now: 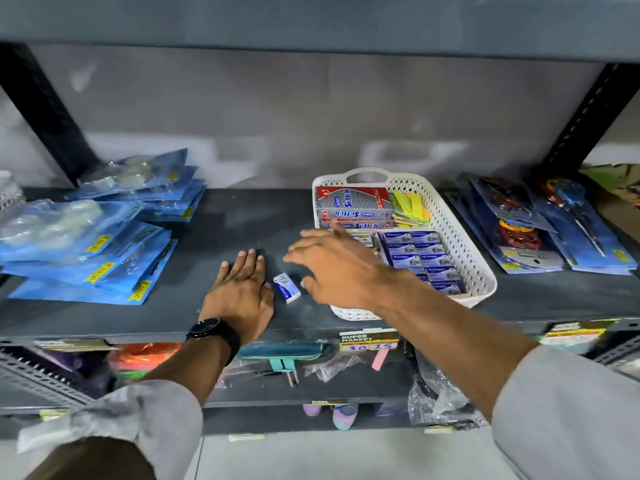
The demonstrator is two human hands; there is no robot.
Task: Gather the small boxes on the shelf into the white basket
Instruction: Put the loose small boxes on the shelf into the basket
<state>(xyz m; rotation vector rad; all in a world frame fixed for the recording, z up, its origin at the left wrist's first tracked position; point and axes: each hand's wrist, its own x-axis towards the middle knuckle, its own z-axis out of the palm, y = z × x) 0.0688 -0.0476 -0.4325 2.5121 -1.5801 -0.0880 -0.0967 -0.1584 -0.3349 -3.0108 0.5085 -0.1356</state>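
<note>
One small blue-and-white box [287,287] lies on the dark grey shelf [242,223], between my two hands. My left hand [240,289] rests flat on the shelf just left of the box, fingers spread, holding nothing. My right hand [336,263] hovers open above the shelf, right of the box and over the near-left corner of the white basket [464,244]. The basket holds several rows of small blue boxes [424,258], red-and-grey Softek boxes [353,204] and yellow-green pads [412,207].
Stacks of blue blister packs [90,247] lie at the shelf's left. Blue carded scissors packs [540,230] lie right of the basket. A black upright [585,116] stands at the back right. Price tags [369,341] hang on the shelf's front edge, with cluttered lower shelves beneath.
</note>
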